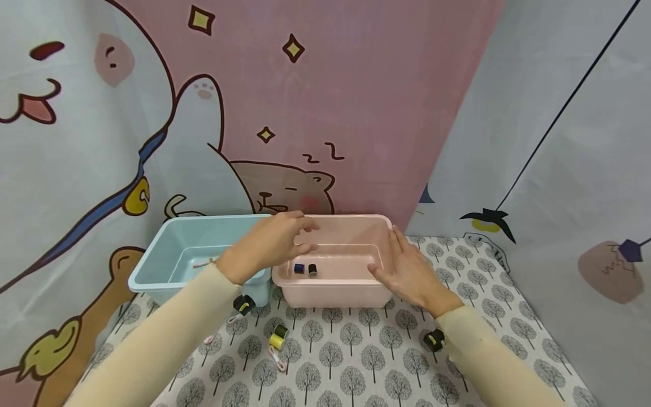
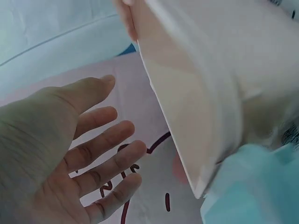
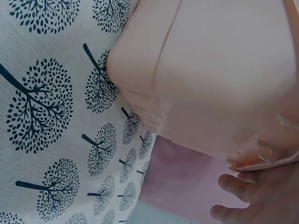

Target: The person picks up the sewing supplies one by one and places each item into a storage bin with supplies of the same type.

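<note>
Pale pink plastic makes up the pink bin (image 1: pixel 335 295) in the head view, standing on a tabletop (image 1: pixel 366 376) covered with tree-printed cloth, close beside a light blue bin (image 1: pixel 213 233). The left hand (image 1: pixel 272 240) is above the neighbouring sides of the two bins, its fingers loosely bent and apart, holding nothing. The right hand (image 1: pixel 414 274) lies along the right side of the pink bin, fingers extended towards the far corner and thumb angled over the rim. Inside the pink bin, a dark blue spool (image 1: pixel 299 268) and a black spool (image 1: pixel 312 269) sit near each other, towards the left. A thin brownish item (image 1: pixel 203 264) lies in the light blue bin. In front of the bins are a dark green spool (image 1: pixel 281 331), a yellow spool (image 1: pixel 277 341) just beside it and a whitish cord (image 1: pixel 277 359). A cartoon-printed backdrop (image 1: pixel 381 113) hangs behind.

In the left wrist view, the left hand is spread, with a gap between its fingertips and the pink bin; the light blue bin shows at lower right.

The right wrist view is mostly pink bin wall, with the right hand's fingers parted beside the rim at lower right.
</note>
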### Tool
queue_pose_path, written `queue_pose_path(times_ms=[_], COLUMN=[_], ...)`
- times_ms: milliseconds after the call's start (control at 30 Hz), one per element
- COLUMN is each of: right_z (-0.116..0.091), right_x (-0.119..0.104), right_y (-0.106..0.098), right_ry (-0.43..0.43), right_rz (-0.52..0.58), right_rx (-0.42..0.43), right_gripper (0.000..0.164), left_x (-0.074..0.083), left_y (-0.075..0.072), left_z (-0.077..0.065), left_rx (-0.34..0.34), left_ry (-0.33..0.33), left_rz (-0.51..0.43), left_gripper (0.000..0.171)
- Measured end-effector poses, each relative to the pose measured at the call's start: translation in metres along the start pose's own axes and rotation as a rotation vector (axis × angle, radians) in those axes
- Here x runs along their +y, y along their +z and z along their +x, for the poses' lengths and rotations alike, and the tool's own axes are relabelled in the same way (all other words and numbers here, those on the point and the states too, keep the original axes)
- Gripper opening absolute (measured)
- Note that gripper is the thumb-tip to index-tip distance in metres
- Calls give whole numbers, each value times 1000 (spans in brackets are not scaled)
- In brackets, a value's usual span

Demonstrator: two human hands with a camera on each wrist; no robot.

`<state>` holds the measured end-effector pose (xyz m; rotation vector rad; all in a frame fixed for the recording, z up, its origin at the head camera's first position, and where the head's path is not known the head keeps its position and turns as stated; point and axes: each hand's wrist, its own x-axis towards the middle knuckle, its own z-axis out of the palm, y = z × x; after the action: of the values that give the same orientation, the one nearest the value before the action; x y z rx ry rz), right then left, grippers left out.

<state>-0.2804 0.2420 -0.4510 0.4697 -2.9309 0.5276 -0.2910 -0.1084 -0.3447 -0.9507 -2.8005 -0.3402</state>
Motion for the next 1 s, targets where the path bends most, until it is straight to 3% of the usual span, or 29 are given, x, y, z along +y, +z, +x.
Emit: queue_pose_path(times_ms=[333, 533, 633, 767, 1000], right_z=[0, 2, 2, 2, 2], right_x=[2, 2, 1, 0, 1], right_y=[0, 0, -1, -1, 0], right_ry=[-3, -8, -10, -7, -6], right_rz=[2, 5, 8, 3, 8], right_rx=[2, 8, 9, 2, -6], right_gripper=[112, 113, 113, 112, 112], left_x=[9, 12, 14, 16, 11], left_y=[21, 34, 42, 52, 71], left_z=[-45, -70, -82, -96, -115], left_rx=[175, 261, 239, 192, 136], left_ry=[186, 351, 426, 472, 466], left_rz=[15, -37, -41, -37, -63], left_gripper=[35, 30, 28, 26, 25])
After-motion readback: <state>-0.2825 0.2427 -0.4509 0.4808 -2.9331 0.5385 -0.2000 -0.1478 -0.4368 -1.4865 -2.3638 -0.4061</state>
